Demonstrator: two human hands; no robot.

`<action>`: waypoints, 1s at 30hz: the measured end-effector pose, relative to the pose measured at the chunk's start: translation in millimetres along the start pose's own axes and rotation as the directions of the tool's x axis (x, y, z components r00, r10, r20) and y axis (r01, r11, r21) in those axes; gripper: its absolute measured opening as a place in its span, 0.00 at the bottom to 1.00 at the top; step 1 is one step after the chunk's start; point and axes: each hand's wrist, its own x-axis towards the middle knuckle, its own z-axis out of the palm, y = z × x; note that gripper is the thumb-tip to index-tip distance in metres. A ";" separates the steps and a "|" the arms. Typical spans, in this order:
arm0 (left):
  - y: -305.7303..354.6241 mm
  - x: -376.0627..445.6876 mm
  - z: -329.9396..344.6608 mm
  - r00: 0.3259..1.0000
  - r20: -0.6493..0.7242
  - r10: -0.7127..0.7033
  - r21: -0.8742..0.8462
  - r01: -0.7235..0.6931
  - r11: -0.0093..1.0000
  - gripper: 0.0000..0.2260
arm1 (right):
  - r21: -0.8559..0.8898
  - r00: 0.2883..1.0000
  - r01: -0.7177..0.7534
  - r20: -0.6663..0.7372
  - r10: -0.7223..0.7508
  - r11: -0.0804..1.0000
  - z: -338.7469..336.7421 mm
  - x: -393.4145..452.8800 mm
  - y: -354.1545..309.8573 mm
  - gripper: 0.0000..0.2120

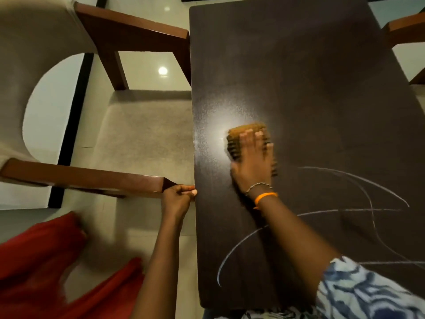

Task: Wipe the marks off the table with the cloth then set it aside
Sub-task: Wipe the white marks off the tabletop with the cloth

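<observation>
A dark brown table (310,77) fills the right half of the view. White chalk-like curved marks (358,210) cross its near right part. My right hand (253,166) presses flat on a folded yellow-brown cloth (243,134) near the table's left edge, beside a bright light reflection. The hand and cloth are motion-blurred. My left hand (178,196) is closed on the table's left edge, next to the end of a chair's armrest.
A beige upholstered chair (142,134) with wooden arms (87,176) stands against the table's left side. Red fabric (41,261) lies at the lower left. Another wooden chair arm (407,28) shows at the far right. The floor is pale tile.
</observation>
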 end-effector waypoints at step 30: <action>-69.6 -71.0 -4.8 0.964 0.020 0.265 0.300 -0.258 0.918 0.16 | -0.018 0.843 0.499 0.240 -0.481 0.866 26.1 -104.5 -48.2 0.37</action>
